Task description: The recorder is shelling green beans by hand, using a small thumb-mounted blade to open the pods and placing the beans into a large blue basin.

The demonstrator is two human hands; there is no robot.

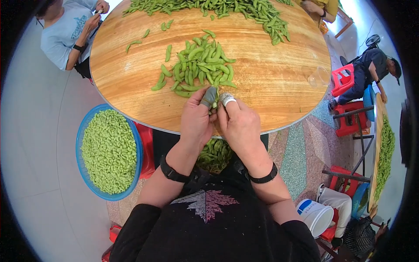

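Note:
Over the near edge of the round wooden table, my two hands meet, closed on one green soybean pod. My left hand wears a grey cover on its thumb and pinches the pod from the left. My right hand, its thumb wrapped in something white, grips it from the other side. The fingers hide much of the pod. Just beyond them lies a loose pile of green soybean pods.
A larger heap of pods covers the far side. A blue basket of shelled beans stands at my left. Pod scraps lie below my hands. At right are a white bucket and a clear cup. Other people sit around.

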